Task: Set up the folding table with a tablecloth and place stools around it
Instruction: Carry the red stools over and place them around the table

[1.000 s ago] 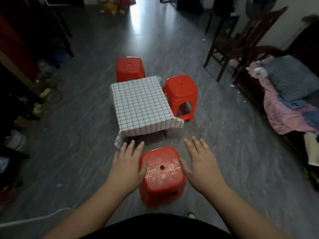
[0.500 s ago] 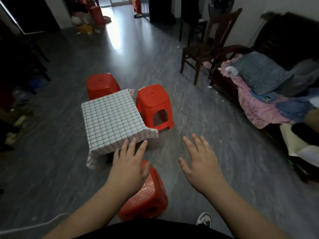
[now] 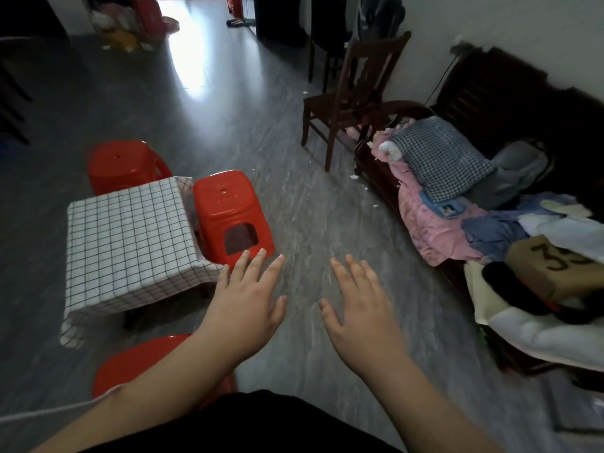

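Both hands are hovering over bare floor, holding nothing: the left hand (image 3: 250, 299) and the right hand (image 3: 356, 308) are each showing spread, straight fingers. The folding table (image 3: 130, 237), under its checked tablecloth (image 3: 98, 289), is sitting at the left with one red stool (image 3: 230, 214) touching its right side, another stool (image 3: 122, 166) at its far side, and a third stool (image 3: 140, 361) at the near edge. I reckon nudging that near one square to the table is worth doing before fetching a fourth.

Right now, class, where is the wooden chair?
In the head view the wooden chair stands upper right of centre, beside the cluttered bench, well beyond the table.
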`<control>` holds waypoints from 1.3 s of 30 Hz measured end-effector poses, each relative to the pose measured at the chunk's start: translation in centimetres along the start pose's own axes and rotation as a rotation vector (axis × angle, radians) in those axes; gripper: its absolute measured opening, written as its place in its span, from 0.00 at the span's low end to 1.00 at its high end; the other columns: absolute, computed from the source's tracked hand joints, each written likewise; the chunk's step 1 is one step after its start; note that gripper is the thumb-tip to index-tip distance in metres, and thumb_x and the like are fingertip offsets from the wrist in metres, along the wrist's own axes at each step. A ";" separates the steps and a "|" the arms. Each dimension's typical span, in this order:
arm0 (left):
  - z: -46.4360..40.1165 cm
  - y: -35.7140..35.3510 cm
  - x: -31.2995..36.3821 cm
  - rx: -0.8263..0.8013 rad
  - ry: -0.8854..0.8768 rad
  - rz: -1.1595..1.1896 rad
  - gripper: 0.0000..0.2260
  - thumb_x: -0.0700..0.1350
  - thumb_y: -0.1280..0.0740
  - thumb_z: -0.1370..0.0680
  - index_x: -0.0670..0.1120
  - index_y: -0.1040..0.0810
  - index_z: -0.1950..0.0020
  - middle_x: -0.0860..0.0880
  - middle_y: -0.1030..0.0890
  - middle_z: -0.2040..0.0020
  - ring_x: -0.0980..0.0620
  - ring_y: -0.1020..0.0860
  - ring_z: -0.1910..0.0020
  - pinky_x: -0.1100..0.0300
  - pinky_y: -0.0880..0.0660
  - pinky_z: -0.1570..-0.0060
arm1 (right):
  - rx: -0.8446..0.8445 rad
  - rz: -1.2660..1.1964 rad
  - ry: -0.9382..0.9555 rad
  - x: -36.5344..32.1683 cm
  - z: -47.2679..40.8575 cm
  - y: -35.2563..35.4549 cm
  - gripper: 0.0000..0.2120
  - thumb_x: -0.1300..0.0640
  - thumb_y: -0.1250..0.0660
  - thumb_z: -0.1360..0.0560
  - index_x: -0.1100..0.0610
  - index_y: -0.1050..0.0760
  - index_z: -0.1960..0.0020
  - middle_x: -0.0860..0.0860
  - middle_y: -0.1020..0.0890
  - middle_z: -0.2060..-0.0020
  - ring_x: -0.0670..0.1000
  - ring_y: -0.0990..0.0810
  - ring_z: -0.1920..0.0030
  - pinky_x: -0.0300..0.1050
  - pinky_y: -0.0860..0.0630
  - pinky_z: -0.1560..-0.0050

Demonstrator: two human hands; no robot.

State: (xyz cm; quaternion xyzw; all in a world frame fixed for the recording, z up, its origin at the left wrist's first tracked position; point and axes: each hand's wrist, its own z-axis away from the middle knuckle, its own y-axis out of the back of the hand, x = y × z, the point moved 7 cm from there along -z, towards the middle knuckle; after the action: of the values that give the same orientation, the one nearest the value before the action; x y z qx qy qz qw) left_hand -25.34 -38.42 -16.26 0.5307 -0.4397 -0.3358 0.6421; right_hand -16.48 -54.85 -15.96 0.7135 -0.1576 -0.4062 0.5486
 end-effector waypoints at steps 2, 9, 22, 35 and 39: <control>-2.8 -0.4 0.2 -0.019 0.020 0.009 0.31 0.61 0.46 0.20 0.56 0.50 0.20 0.47 0.46 0.19 0.44 0.50 0.20 0.43 0.50 0.24 | -0.008 0.012 -0.014 1.8 -2.5 0.2 0.32 0.39 0.47 0.23 0.48 0.44 0.21 0.51 0.40 0.22 0.54 0.47 0.21 0.55 0.43 0.23; -15.8 -1.4 -0.6 -0.029 0.080 0.077 0.29 0.59 0.43 0.20 0.54 0.45 0.21 0.47 0.43 0.20 0.45 0.48 0.21 0.44 0.45 0.24 | -0.062 0.057 -0.029 7.0 -14.6 0.5 0.33 0.37 0.51 0.24 0.46 0.45 0.21 0.49 0.39 0.22 0.53 0.46 0.22 0.52 0.45 0.23; -44.2 3.4 -1.5 0.004 0.017 0.071 0.28 0.59 0.45 0.19 0.54 0.45 0.21 0.49 0.40 0.21 0.45 0.46 0.21 0.44 0.45 0.24 | -0.058 0.043 -0.063 13.1 -41.8 3.8 0.31 0.38 0.50 0.23 0.47 0.40 0.22 0.50 0.36 0.23 0.53 0.45 0.22 0.56 0.43 0.24; -61.6 1.0 -6.7 0.061 0.573 0.105 0.28 0.56 0.39 0.21 0.52 0.40 0.22 0.47 0.36 0.23 0.44 0.40 0.23 0.45 0.39 0.27 | -0.367 0.060 0.336 18.1 -68.8 1.1 0.30 0.41 0.46 0.19 0.44 0.51 0.20 0.45 0.45 0.21 0.49 0.54 0.21 0.50 0.51 0.22; -61.4 1.8 -8.2 0.118 0.803 0.146 0.28 0.58 0.42 0.21 0.53 0.40 0.21 0.48 0.37 0.22 0.46 0.41 0.23 0.45 0.40 0.26 | -0.463 0.090 0.576 14.1 -75.4 0.1 0.31 0.41 0.45 0.19 0.45 0.52 0.20 0.46 0.46 0.20 0.49 0.53 0.21 0.49 0.51 0.23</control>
State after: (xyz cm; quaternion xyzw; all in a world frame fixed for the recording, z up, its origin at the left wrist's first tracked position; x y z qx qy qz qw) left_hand 27.94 -6.99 -19.31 0.6228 -0.2093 -0.0298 0.7533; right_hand 49.02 -14.98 -16.45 0.6480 0.0682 -0.1891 0.7347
